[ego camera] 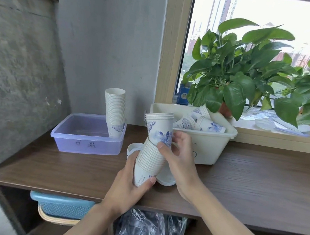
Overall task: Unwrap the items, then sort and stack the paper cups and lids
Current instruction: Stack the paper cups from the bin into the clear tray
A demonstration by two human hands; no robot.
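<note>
Above the worktop [239, 173]: left hand [125, 186] gripping the bottom of a cup stack [149, 160], right hand [179, 155] grasping the top cups [159, 129], tilted in.

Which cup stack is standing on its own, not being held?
The tall stack in the purple tray, far left. The other stack is tilted, held by both hands.
</note>
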